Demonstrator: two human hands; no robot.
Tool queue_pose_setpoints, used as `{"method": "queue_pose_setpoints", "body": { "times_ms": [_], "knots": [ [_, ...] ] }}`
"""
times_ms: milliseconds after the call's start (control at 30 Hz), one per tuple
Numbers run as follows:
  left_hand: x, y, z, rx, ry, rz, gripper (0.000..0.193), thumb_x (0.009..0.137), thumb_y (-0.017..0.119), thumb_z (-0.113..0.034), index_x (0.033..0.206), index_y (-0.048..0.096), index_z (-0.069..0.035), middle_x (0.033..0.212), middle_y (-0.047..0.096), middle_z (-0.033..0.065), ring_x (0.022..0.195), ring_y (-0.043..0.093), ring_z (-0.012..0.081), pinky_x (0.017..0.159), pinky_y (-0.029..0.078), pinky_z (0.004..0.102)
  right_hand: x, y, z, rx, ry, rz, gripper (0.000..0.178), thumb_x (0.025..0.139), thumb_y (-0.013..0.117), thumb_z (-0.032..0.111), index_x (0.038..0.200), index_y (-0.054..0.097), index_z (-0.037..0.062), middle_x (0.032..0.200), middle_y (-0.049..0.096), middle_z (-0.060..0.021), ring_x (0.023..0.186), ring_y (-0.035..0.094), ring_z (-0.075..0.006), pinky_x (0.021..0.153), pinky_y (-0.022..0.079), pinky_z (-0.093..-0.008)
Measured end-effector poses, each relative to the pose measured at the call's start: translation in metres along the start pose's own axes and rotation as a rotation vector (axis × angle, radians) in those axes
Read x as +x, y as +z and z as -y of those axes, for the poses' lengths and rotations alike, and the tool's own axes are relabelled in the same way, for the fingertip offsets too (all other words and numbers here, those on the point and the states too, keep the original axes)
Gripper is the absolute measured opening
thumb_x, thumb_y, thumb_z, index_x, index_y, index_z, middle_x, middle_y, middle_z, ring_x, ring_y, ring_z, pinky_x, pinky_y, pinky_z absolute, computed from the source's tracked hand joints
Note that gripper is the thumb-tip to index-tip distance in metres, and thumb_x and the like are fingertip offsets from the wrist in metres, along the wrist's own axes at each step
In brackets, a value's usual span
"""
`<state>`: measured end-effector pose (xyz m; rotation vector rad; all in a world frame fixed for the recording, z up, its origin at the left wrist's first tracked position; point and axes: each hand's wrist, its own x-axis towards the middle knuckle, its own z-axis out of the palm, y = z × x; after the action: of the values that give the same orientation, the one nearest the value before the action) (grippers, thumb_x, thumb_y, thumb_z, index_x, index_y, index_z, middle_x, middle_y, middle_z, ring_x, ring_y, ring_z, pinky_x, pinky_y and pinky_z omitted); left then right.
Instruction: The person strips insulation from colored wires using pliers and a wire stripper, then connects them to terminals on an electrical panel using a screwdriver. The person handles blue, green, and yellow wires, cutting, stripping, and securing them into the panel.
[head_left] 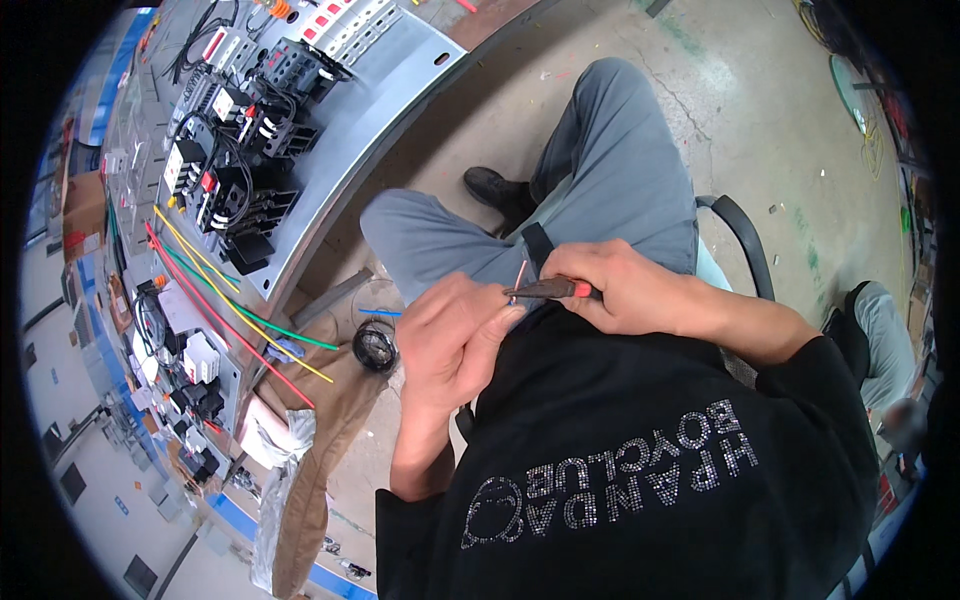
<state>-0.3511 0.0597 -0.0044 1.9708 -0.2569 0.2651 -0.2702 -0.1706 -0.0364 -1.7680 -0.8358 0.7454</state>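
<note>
My right hand [625, 288] is closed round the red handles of a pair of pliers [540, 289]. The pliers' dark, tapered jaws point left, to the fingertips of my left hand [455, 335]. A thin, coppery-pink wire [519, 273] stands up beside the jaw tips. My left thumb and fingers are pinched together right at the jaws, around the wire's lower part; most of what lies between them is hidden. Both hands are held over my lap, in front of my black shirt.
At the left, a grey metal panel [385, 100] carries several black contactors [255, 185] and wiring. Loose red [245, 320], yellow and green wires [305, 338] hang over its near edge. Below lie a black wire coil [375, 345] and brown cloth [325, 450]. Another person's leg [885, 345] is at right.
</note>
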Motion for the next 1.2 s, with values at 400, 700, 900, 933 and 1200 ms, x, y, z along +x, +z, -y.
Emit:
{"method": "queue_pose_setpoints", "body": {
  "times_ms": [400, 700, 900, 933, 1200],
  "knots": [
    [0.004, 0.007, -0.009, 0.064, -0.066, -0.021, 0.015, 0.083, 0.081, -0.001, 0.096, 0.075, -0.001, 0.075, 0.068, 0.0074, 0.059, 0.058, 0.0215, 0.056, 0.046, 0.0325, 0.002, -0.009, -0.01, 0.031, -0.115, 0.023, 0.035, 0.092, 0.07, 0.005, 0.125, 0.062, 0.0017, 0.112, 0.069, -0.0172, 0.095, 0.069, -0.037, 0.086, 0.055, -0.0428],
    [0.006, 0.007, -0.013, 0.07, -0.092, -0.004, 0.015, 0.081, 0.08, 0.001, 0.096, 0.076, -0.001, 0.075, 0.068, 0.0079, 0.06, 0.057, 0.0217, 0.056, 0.045, 0.032, -0.002, -0.01, -0.006, -0.036, -0.112, -0.007, 0.038, 0.09, 0.071, 0.004, 0.127, 0.061, 0.0025, 0.114, 0.069, -0.0175, 0.099, 0.069, -0.0383, 0.086, 0.055, -0.0442],
    [0.006, 0.008, -0.01, 0.048, -0.077, -0.003, 0.015, 0.082, 0.079, 0.0, 0.096, 0.076, 0.0, 0.073, 0.066, 0.0085, 0.059, 0.056, 0.0218, 0.055, 0.044, 0.0324, -0.002, -0.008, -0.008, -0.046, -0.13, -0.026, 0.039, 0.088, 0.071, 0.002, 0.126, 0.061, 0.0029, 0.109, 0.068, -0.018, 0.1, 0.068, -0.0406, 0.085, 0.055, -0.0461],
    [0.005, 0.008, -0.01, 0.048, -0.078, -0.004, 0.015, 0.082, 0.079, 0.0, 0.096, 0.076, 0.0, 0.073, 0.066, 0.0086, 0.059, 0.056, 0.0217, 0.055, 0.044, 0.0326, -0.002, -0.007, -0.009, -0.044, -0.14, -0.036, 0.038, 0.088, 0.07, 0.002, 0.125, 0.061, 0.003, 0.108, 0.068, -0.0181, 0.099, 0.068, -0.0411, 0.084, 0.055, -0.0466],
    [-0.004, 0.02, -0.007, 0.082, -0.202, -0.09, 0.012, 0.088, 0.077, -0.001, 0.1, 0.075, 0.0, 0.073, 0.063, 0.0077, 0.059, 0.054, 0.0204, 0.056, 0.042, 0.0309, 0.005, 0.0, -0.025, -0.185, -0.12, -0.11, 0.033, 0.085, 0.069, 0.0, 0.117, 0.061, 0.004, 0.1, 0.066, -0.0171, 0.092, 0.065, -0.0427, 0.079, 0.053, -0.0476]
  ]
}}
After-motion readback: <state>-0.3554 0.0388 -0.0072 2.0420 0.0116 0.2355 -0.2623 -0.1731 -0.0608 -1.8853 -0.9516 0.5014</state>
